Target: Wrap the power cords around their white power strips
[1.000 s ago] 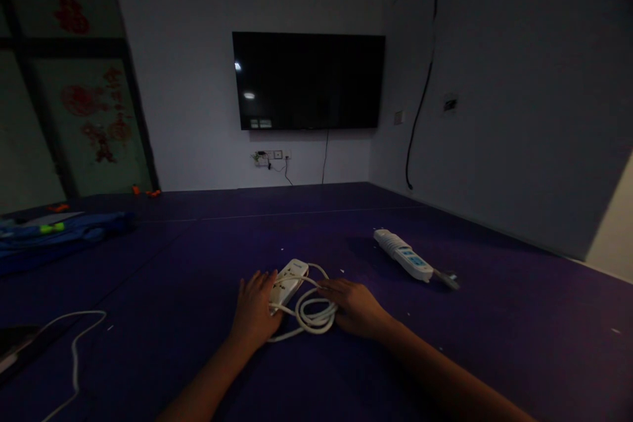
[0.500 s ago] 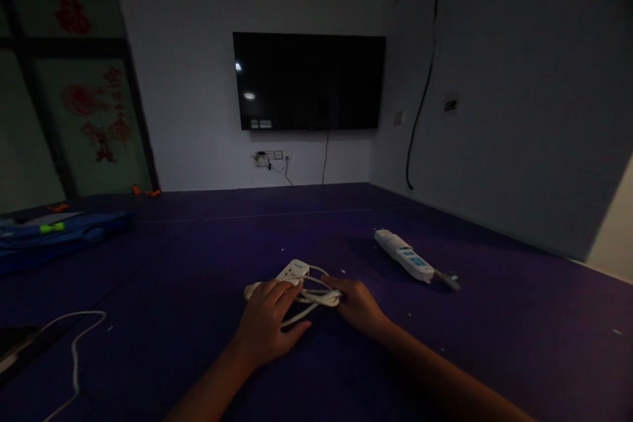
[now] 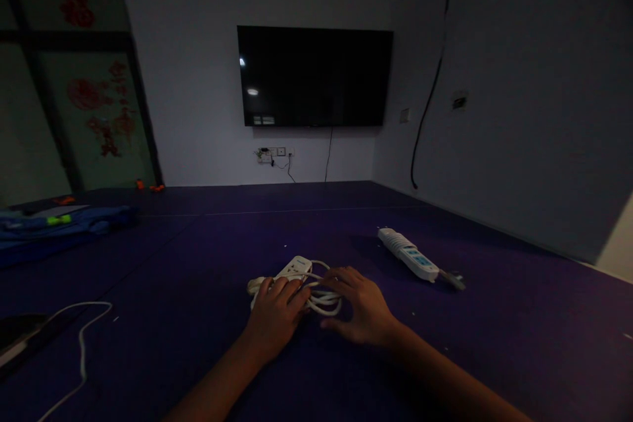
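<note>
At the far left of the purple surface, small orange pieces sit by its far edge, close to the glazed door. Nearer, a heap of blue cloth lies on the left side, and below it a thin white cable bends across the near left corner of the view.

Next comes the left hand, palm down, fingers side by side and bent over the near part of the white power strip and its cord. The thumb is hidden, so I can't tell whether it grips them or only presses on top. A pale lump shows just left of its fingers — too dim to make out.

The power strip lies slantwise around the middle of the surface, well apart from the far edge, its far end bare of fingers. The looped white cord is bunched against its right side, between the hands.

The right hand is half open — thumb well clear of the fingers, fingertips at the cord's upper loops, nothing clamped between them.

Farther right, toward the surface's right edge, lies a second power strip, its cord wound around its far half.
</note>
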`<action>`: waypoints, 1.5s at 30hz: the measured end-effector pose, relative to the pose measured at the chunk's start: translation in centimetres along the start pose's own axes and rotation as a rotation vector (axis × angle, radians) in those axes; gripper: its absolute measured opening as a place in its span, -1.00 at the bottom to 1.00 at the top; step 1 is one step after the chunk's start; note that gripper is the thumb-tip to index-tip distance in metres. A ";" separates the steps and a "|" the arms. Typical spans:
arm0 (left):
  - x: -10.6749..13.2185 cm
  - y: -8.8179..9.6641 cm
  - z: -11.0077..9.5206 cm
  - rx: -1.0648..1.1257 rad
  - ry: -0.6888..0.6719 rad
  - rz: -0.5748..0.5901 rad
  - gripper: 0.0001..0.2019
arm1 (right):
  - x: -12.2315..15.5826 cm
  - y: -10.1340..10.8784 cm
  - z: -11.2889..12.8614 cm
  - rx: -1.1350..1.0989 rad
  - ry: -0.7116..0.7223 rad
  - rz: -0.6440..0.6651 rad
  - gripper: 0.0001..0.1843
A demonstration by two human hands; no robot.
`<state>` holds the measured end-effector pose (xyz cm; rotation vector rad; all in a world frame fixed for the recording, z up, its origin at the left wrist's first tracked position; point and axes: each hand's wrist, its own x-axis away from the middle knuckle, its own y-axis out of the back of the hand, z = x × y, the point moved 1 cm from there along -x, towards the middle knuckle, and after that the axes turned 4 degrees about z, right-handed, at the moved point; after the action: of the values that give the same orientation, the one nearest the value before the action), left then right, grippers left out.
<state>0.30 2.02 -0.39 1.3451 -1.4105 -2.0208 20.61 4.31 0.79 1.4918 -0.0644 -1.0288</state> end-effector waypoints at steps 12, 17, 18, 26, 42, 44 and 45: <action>0.1 0.1 0.3 0.014 0.020 0.007 -0.69 | -0.6 -0.4 0.1 -0.089 -0.011 0.095 -0.67; 0.1 0.1 0.2 0.040 -0.059 0.009 -0.64 | -0.8 -0.8 0.3 -0.159 -0.039 0.108 -0.68; 0.2 0.1 0.0 0.047 -0.084 0.006 -0.65 | -0.8 -0.9 0.4 -0.170 -0.036 0.110 -0.70; 0.1 0.1 -1.0 0.075 -0.164 -0.091 -0.76 | -0.6 -1.5 0.3 -0.203 -0.045 0.105 -0.72; -0.3 0.1 -0.9 -0.006 -0.195 -0.289 -0.79 | -1.0 -2.2 -0.6 -0.474 -0.188 -0.048 -0.66; -0.4 0.2 -0.9 -0.005 -0.190 -0.298 -0.79 | -1.0 -2.5 -0.9 -0.550 -0.236 -0.052 -0.63; -0.4 0.3 -1.0 -0.001 -0.190 -0.303 -0.79 | -1.0 -2.8 -1.1 -0.601 -0.266 -0.048 -0.60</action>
<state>1.24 1.65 -0.03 1.4747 -1.3476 -2.3983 19.27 6.44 -1.19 0.8133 0.0878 -1.1541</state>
